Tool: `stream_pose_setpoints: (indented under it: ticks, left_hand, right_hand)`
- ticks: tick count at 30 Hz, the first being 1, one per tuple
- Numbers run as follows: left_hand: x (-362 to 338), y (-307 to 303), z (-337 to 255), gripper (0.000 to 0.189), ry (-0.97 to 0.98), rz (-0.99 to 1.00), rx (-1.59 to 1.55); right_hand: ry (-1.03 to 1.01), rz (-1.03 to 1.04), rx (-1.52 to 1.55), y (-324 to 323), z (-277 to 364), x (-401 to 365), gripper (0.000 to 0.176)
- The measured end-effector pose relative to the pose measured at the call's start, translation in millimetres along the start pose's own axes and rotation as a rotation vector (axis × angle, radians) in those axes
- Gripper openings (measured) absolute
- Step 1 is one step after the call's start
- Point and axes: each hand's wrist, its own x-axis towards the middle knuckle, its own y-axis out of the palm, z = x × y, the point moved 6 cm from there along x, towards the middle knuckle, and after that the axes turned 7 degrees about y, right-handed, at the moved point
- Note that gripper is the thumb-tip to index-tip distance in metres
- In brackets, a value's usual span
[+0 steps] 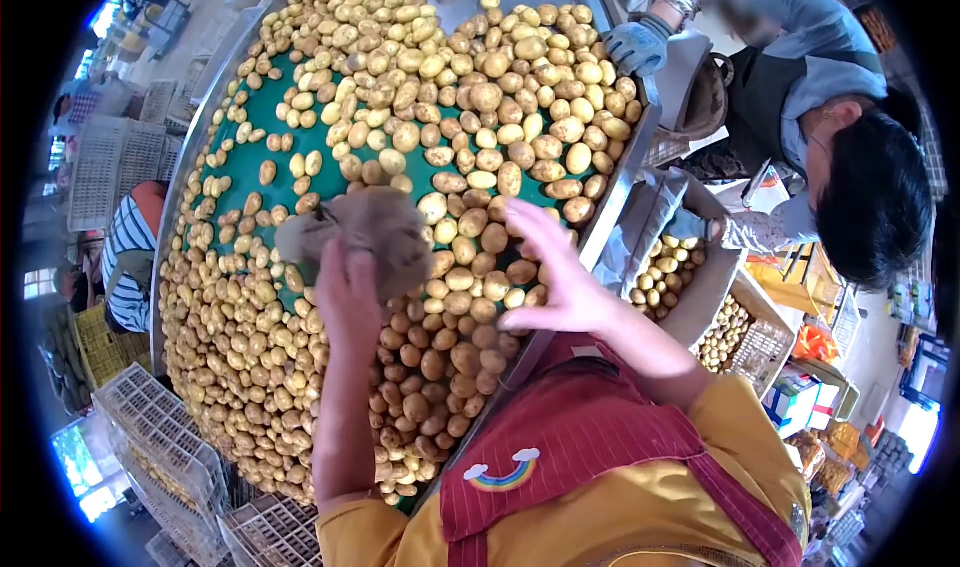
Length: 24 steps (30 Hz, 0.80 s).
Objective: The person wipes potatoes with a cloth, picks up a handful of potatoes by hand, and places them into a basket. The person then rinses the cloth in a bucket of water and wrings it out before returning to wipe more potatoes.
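Note:
Many small yellow-brown potatoes (240,317) cover a wide table with a green surface (235,167) and a metal rim (622,195). My left hand (347,282) is closed on a blurred grey-brown bundle (385,232), which looks like a cloth or a bag, above the potatoes. To its right, my right hand (560,277) is spread open over the potatoes by the near rim, with nothing in it.
At the right, a co-worker (790,97) in blue gloves (636,47) leans by the table's rim. Potato-filled containers (725,332) stand below. Plastic crates (165,437) are stacked at the lower left, and another person in stripes (130,257) is at the left.

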Motion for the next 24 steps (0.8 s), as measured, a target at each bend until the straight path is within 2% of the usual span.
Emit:
stream_pose_setpoints:
  ticks: [1,2,3,4,6,7,8,9,11,12,14,16,18,19,23,24]
  left_hand:
    - [-15.2,5.8,-24.0,0.038,0.052,0.098,-0.027]
    - [-35.1,10.5,-31.9,0.042,0.303,0.173,0.124]
    - [-41.5,15.7,-46.5,0.051,0.337,0.324,0.022]
    - [-50.8,23.1,-31.9,0.06,0.096,0.449,-0.132]
    - [-55.1,43.3,-15.4,0.067,0.391,0.34,0.307]
    - [-53.2,68.2,-4.6,0.068,0.418,0.413,0.443]
    - [-48.9,95.1,8.7,0.07,0.443,0.495,0.58]
    - [-45.4,123.9,33.5,0.072,0.447,0.593,0.6]
    - [-16.2,140.9,40.2,0.074,0.514,0.561,0.531]
    - [0.0,148.6,40.1,0.074,0.532,0.557,0.512]
    - [39.6,154.2,40.9,0.073,0.55,0.512,0.545]
    - [78.0,156.4,44.9,0.067,0.557,0.368,0.592]
    - [100.2,157.3,44.2,0.061,0.47,0.324,0.635]
    - [101.6,155.9,43.3,0.058,0.492,0.252,0.651]
    - [57.3,149.5,47.7,0.055,0.549,0.198,0.666]
    - [40.4,140.3,37.0,0.056,0.589,0.168,0.669]
  right_hand:
    - [-0.059,0.114,-0.01,20.9,5.3,12.5,0.099]
    - [-0.122,0.224,-0.021,34.6,9.6,20.3,0.109]
    - [-0.168,0.294,-0.122,33.0,18.3,27.7,0.116]
    - [-0.189,0.23,-0.026,24.1,15.8,37.7,0.086]
    - [-0.072,0.098,-0.091,14.0,-33.8,52.8,0.046]
    - [-0.013,-0.033,-0.223,8.4,-45.7,74.5,0.024]
    - [0.021,-0.061,-0.352,8.8,-80.0,92.8,0.022]
    - [0.078,-0.024,-0.335,9.8,-114.7,113.5,0.025]
    - [-0.096,-0.115,-0.675,17.3,-157.9,143.0,0.037]
    - [-0.129,-0.093,-0.8,20.3,-160.9,160.5,0.043]
    - [0.079,0.001,-0.871,25.6,-159.7,188.7,0.045]
    - [0.199,0.095,-0.878,31.3,-165.4,213.2,0.049]
    - [0.351,0.242,-0.931,39.9,-170.0,226.2,0.055]
    - [0.398,0.282,-0.946,45.7,-171.4,228.7,0.052]
    - [0.478,0.362,-0.881,47.6,-169.8,227.0,0.039]
    - [0.431,0.337,-0.892,48.8,-172.7,223.3,0.036]
